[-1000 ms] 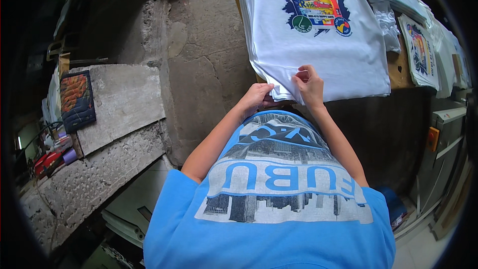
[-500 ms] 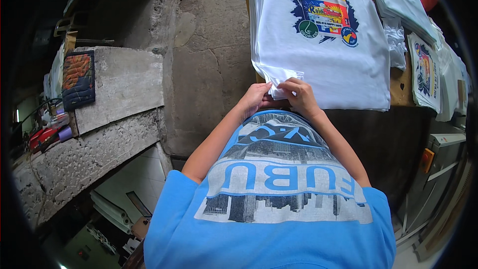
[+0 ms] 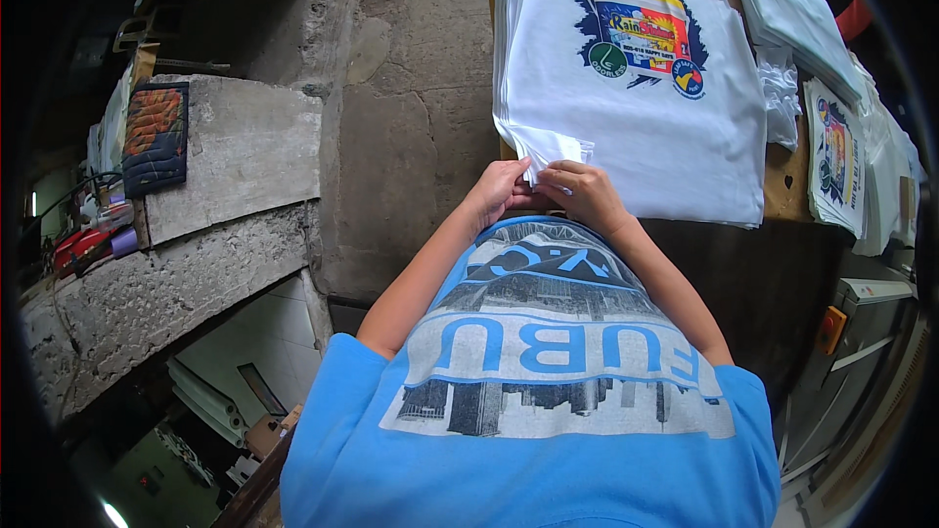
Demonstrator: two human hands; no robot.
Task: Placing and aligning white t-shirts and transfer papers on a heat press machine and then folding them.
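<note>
A stack of white printed shirts [image 3: 636, 137] lies on a wooden table, its near left corner folded up in several layers. My left hand [image 3: 501, 188] grips the folded layers at this corner, thumb on top. Right beside it, the fingers of my right hand [image 3: 584, 190] are bent and pinched on the same turned-up corners [image 3: 553, 149]. The top shirt bears a colourful print [image 3: 641, 34]. How many layers each hand holds is hidden by the fingers.
More folded white fabric [image 3: 792, 10] lies at the far right, with another printed stack [image 3: 836, 156] nearer. A concrete ledge [image 3: 245, 156] with a dark quilted pad [image 3: 156, 137] stands at left. A grey metal cabinet [image 3: 861, 308] with an orange switch [image 3: 831, 330] is at lower right.
My right hand has shifted slightly down, its fingers now lower against the layers. The left hand stays nearly in place at the corner.
</note>
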